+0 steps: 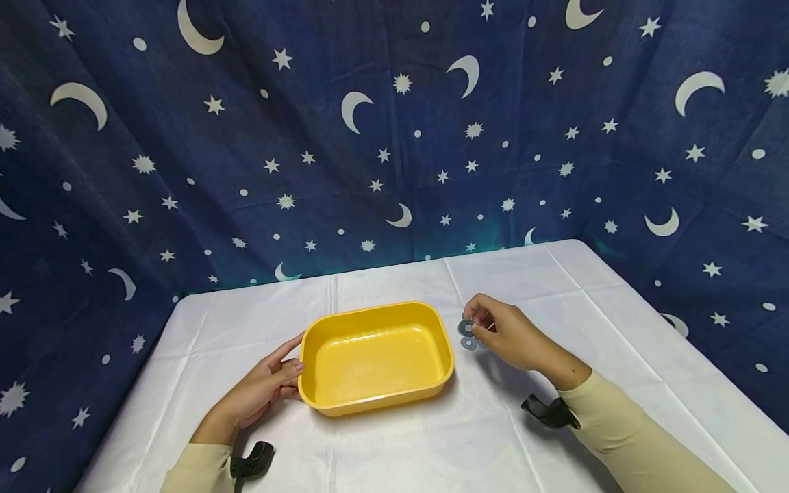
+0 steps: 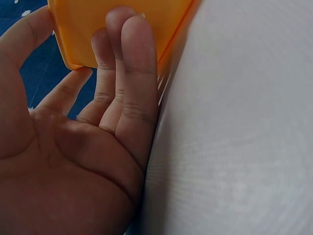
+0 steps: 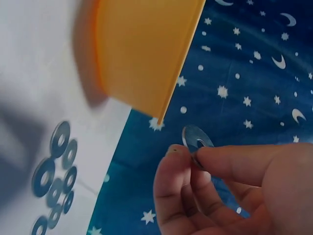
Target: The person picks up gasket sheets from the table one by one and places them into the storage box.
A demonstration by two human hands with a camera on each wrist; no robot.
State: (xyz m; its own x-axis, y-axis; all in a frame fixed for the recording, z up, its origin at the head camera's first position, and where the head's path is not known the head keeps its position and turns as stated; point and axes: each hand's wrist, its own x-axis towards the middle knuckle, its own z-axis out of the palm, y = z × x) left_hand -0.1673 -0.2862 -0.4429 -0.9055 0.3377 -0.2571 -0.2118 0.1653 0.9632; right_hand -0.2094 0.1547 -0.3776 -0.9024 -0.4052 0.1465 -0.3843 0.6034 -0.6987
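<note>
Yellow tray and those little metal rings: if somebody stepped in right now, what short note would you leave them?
Left hand: straight fingers press against the near-left end of the yellow tray, steadying it.
Right hand: pinches one washer between thumb and fingertips, lifted off the table, just right of the tray.
Remaining washers: a loose cluster flat on the white tablecloth, right of the tray.
Done: one washer picked up. The tray looks empty in the head view.
Left, by my guess: place the held washer in the tray, then the others one at a time.
</note>
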